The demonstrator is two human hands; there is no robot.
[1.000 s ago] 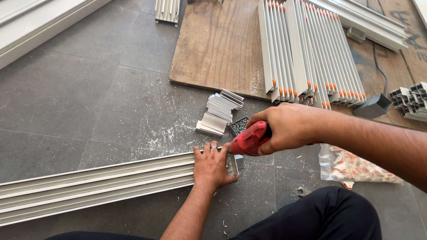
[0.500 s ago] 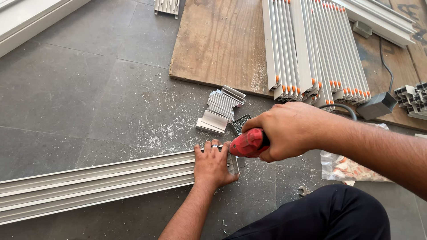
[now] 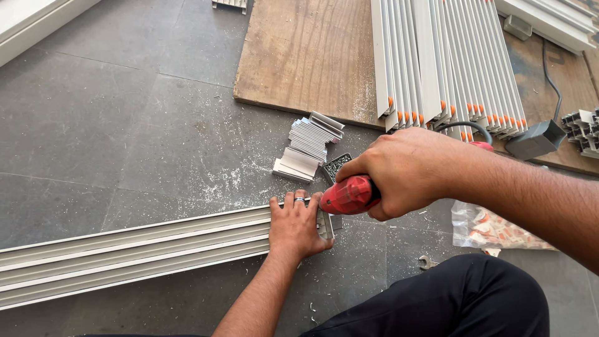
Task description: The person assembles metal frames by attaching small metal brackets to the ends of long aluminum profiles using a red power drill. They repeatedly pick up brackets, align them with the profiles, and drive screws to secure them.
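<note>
Left hand (image 3: pixel 298 226), ring on one finger, flat on the end of a long white aluminium profile (image 3: pixel 134 251) lying on the grey floor (image 3: pixel 125 125); right hand (image 3: pixel 405 173) gripping a red drill (image 3: pixel 349 195) whose nose sits at the profile's end, just beside the left fingers. Near, on the floor: stack of short metal pieces (image 3: pixel 309 146), plastic bag (image 3: pixel 493 228), small spanner (image 3: pixel 427 263), scattered shavings. Beyond: wooden board (image 3: pixel 306 56) carrying a row of white profiles with orange end caps (image 3: pixel 446 59).
</note>
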